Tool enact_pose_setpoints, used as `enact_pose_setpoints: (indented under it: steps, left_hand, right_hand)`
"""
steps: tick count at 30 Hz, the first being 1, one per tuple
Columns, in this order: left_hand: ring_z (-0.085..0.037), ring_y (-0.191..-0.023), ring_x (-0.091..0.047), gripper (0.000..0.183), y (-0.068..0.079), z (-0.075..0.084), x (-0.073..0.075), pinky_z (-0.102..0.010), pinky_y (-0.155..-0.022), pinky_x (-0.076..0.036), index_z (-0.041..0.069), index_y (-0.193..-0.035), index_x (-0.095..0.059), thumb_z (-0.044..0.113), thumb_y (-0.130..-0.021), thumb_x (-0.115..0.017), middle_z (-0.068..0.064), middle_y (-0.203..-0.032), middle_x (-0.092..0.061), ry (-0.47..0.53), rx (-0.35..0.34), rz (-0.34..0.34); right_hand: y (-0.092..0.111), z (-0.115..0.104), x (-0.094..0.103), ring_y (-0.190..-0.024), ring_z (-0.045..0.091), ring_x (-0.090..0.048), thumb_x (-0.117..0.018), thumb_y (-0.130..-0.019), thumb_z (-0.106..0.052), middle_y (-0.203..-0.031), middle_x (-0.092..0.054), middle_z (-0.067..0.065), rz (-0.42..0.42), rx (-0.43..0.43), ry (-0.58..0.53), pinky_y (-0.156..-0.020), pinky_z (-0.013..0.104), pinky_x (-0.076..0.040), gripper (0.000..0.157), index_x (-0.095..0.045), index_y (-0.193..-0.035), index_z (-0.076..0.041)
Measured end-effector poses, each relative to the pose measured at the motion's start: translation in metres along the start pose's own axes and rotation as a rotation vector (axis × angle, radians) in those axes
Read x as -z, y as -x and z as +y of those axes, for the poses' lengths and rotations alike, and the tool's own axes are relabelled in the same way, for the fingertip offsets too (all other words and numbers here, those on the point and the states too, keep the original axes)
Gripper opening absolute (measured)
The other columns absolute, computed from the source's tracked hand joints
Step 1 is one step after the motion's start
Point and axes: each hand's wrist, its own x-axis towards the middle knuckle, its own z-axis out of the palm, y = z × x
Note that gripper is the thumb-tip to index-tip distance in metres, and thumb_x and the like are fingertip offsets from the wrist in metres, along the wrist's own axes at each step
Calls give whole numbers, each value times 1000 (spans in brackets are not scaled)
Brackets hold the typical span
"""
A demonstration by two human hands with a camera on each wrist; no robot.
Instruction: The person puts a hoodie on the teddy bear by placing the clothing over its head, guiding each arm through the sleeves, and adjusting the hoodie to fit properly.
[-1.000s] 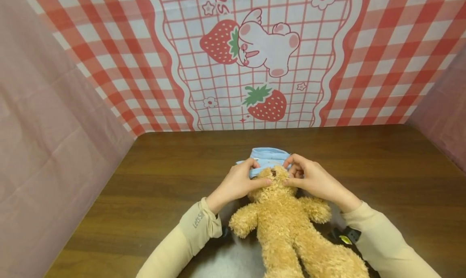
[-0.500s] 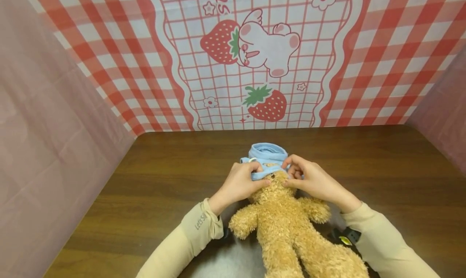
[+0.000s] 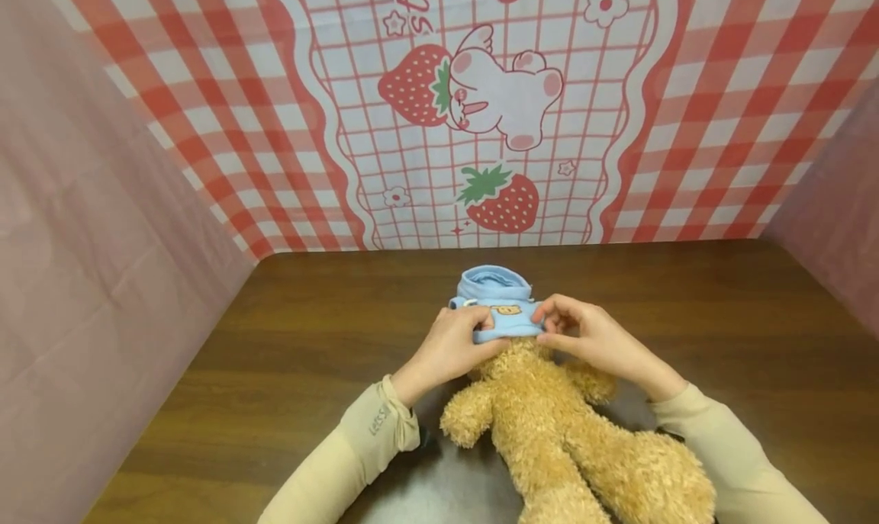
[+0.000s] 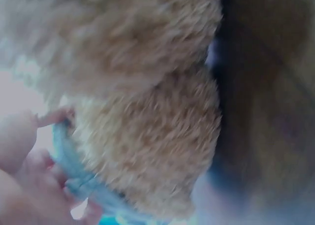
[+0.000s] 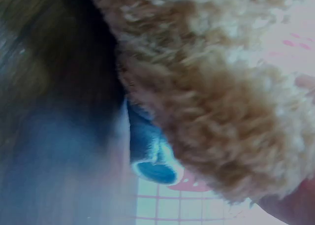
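Note:
A tan plush teddy bear (image 3: 532,413) lies on its back, head away from me. Over its head and face sits a small light-blue garment (image 3: 511,324) with a bear patch; its ribbed round opening stands up at the far end. My left hand (image 3: 449,350) pinches the hem at the left, thumb along the near edge. At the hem's right side, my right hand (image 3: 596,339) holds the cloth between thumb and fingers. The left wrist view shows blue cloth (image 4: 81,178) stretched around the fur. A blue sleeve (image 5: 147,141) hangs beside the bear in the right wrist view. The bear's face is hidden.
The brown wooden table (image 3: 275,371) extends around the bear. Behind it rises a red-and-white checked cloth (image 3: 288,127) printed with strawberries. Pink curtains (image 3: 117,242) flank the table. A grey patch (image 3: 439,478) lies near the table's front, beside the bear.
The blue garment has come down over the bear's face, its opening and patch now showing. The bear's body and legs have swung to the right. Both hands keep their hold at the hem.

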Motion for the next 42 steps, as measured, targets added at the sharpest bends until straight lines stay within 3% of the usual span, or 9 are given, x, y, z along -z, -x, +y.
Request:
enact_pose_setpoints:
  steps: [5,12,16,20,26,31,34,37,42]
  left_hand:
    - [-9,-61,-39,31,2,-6,10,-21,-58,-32,16,-73,-44,34,-80,-68,4,-69,-42,30,-1,-118]
    - [-11,-68,-39,33,2,-17,29,-26,-66,-31,16,-73,-47,39,-74,-71,3,-70,-43,-161,-9,-235]
    - [-11,-70,-40,33,3,-21,36,-26,-65,-32,16,-80,-49,35,-71,-75,0,-77,-47,-184,-8,-311]
    - [-11,-75,-42,38,4,-24,37,-28,-68,-35,16,-90,-52,35,-68,-77,3,-88,-48,-216,-15,-338]
    - [-10,-85,-49,50,6,-24,31,-35,-80,-39,16,-99,-50,38,-65,-79,5,-94,-53,-331,-21,-331]
    - [-10,-78,-48,44,5,-19,24,-32,-75,-39,16,-89,-49,38,-64,-79,6,-85,-51,-343,8,-264]
    - [-9,-65,-41,40,4,-19,21,-26,-63,-35,17,-74,-45,33,-62,-79,6,-73,-44,-334,7,-203]
    - [-8,-56,-28,48,4,-20,18,-22,-54,-26,18,-63,-33,31,-60,-79,6,-61,-29,-336,-8,-157]
    - [-8,-54,-18,55,4,-20,15,-22,-53,-20,18,-59,-24,29,-59,-78,5,-58,-17,-335,-2,-118]
  right_hand:
    - [0,12,-1,-76,12,-54,-64,-85,-21,-86,-56,3,24,-30,52,-64,26,-47,18,-56,-98,-13]
    - [-1,22,-3,-79,12,-56,-68,-81,-19,-91,-57,1,13,-68,118,-68,26,-48,18,-56,-94,-13]
    - [-1,24,-3,-77,12,-57,-69,-80,-13,-87,-57,2,22,-74,105,-67,26,-48,17,-55,-90,-12]
    - [-1,26,-5,-76,10,-58,-69,-79,-12,-85,-57,1,34,-65,107,-65,25,-49,17,-54,-88,-13]
    - [2,30,-7,-77,9,-58,-69,-79,-14,-88,-58,0,51,-34,145,-66,26,-49,15,-57,-88,-14]
    - [4,30,-8,-77,11,-58,-68,-80,-14,-90,-57,1,55,-58,157,-65,26,-48,14,-57,-88,-13]
    - [5,30,-10,-76,12,-57,-67,-81,-14,-91,-56,2,46,-75,157,-63,26,-47,14,-55,-89,-13]
    - [5,30,-10,-77,13,-57,-66,-83,-13,-94,-55,3,42,-63,151,-63,26,-47,14,-54,-90,-13]
    - [4,30,-13,-80,14,-55,-61,-86,-9,-94,-50,2,39,-4,162,-66,28,-47,12,-50,-89,-12]
